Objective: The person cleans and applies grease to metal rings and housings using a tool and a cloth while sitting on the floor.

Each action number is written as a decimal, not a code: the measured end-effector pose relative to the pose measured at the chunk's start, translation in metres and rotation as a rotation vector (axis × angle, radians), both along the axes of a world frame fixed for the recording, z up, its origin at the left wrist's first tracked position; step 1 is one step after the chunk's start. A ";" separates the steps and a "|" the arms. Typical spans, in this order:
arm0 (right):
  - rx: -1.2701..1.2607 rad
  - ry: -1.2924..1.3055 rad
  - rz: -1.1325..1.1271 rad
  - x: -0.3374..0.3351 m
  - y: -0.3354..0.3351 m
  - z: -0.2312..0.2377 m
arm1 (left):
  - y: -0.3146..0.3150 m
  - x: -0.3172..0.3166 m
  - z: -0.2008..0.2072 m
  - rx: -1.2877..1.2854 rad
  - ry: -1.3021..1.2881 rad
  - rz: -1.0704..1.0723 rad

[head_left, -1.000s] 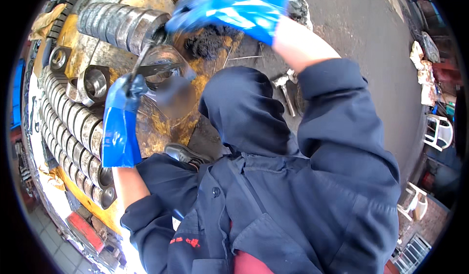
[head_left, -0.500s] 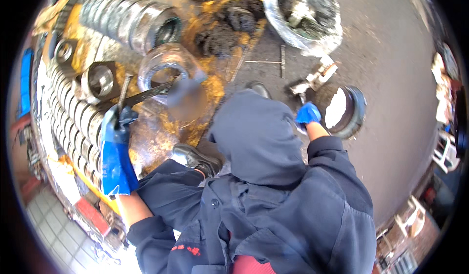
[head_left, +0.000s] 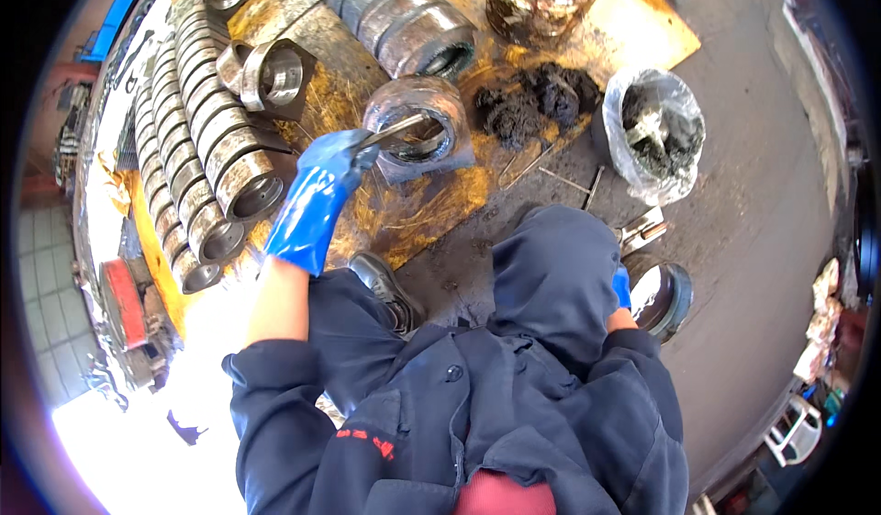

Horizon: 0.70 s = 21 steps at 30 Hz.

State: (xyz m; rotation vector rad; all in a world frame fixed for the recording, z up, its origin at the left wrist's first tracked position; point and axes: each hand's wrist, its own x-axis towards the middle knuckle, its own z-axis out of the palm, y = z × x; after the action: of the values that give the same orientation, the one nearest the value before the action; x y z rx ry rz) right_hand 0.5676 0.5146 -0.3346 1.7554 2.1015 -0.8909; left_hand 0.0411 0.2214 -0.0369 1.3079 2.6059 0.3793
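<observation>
My left hand (head_left: 336, 159), in a long blue rubber glove, is closed around a narrow metal tool (head_left: 399, 129), whose kind I cannot make out. The tool's free end reaches over the opening of a thick, greasy metal ring (head_left: 420, 91). This ring stands on edge on the stained yellow-brown platform (head_left: 431, 212), close beyond my glove. Of my right hand (head_left: 622, 285), only a bit of blue glove shows beside my knee; its fingers are hidden. Nearest to it lies a dark round ring (head_left: 679, 300) with something white inside.
Rows of metal rings (head_left: 216, 139) lie at left, and a greasy row of larger rings (head_left: 381, 19) behind. Dark grease clumps (head_left: 537, 106) sit near a plastic-lined tub (head_left: 610, 129). A T-shaped rod (head_left: 592, 187) and a metal piece (head_left: 642, 230) lie on the floor. A bucket (head_left: 541, 5) stands at the back.
The view has shifted left. My left hand has moved forward and right, bringing the tool to the ring's opening. My right hand has become mostly hidden behind my knee.
</observation>
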 end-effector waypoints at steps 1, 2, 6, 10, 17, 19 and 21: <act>-0.041 0.065 -0.001 -0.013 0.003 0.017 | -0.007 0.001 0.000 -0.017 0.050 0.033; -0.059 0.139 -0.033 -0.018 0.010 0.042 | -0.001 -0.003 -0.001 -0.052 0.005 0.045; -0.116 0.538 -0.125 -0.077 0.043 0.155 | 0.012 -0.007 -0.004 -0.146 -0.086 0.102; -0.105 0.891 -0.177 -0.167 0.061 0.315 | 0.023 -0.003 -0.007 -0.203 -0.051 0.081; -0.360 1.525 0.462 -0.285 0.010 0.458 | 0.019 0.006 -0.001 -0.346 -0.072 0.091; -0.364 1.453 0.349 -0.315 -0.033 0.463 | 0.019 0.009 -0.007 -0.375 -0.092 0.083; -0.467 1.537 0.548 -0.329 -0.049 0.443 | 0.026 0.010 -0.008 -0.396 -0.102 0.063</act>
State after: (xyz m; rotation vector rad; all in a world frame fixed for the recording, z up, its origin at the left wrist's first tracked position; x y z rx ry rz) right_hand 0.2385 0.4661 0.1084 -0.0410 2.3640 -2.6580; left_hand 0.0510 0.2471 -0.0448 1.0457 2.4733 -0.0611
